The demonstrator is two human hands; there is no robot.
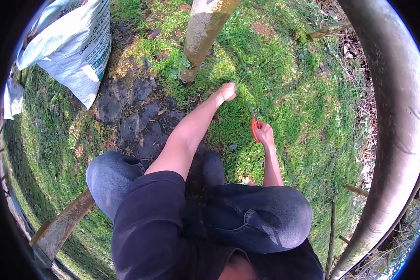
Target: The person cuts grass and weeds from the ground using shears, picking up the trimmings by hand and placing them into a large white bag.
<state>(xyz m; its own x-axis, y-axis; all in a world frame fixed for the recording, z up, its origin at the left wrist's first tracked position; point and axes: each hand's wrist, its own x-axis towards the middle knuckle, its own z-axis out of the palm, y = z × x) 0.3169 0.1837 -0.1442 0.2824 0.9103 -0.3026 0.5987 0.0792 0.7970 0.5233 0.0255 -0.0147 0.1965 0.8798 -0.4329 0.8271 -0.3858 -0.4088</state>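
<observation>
My right hand (265,134) is closed round the orange grips of light, stiff scissors (254,125), blades pointing far over the grass (303,107); my left hand (227,91), fingers curled, seems to pinch soft, limp blades near the post (201,37).

Sunlit grass (308,116) is seen covering the ground, broken by dark flat stones (135,116). A white printed sack (74,46) is propped at upper left; a mossy post (203,32) stands nearby.

One head camera — looking steeply down, close over knees and grass (275,79).
</observation>
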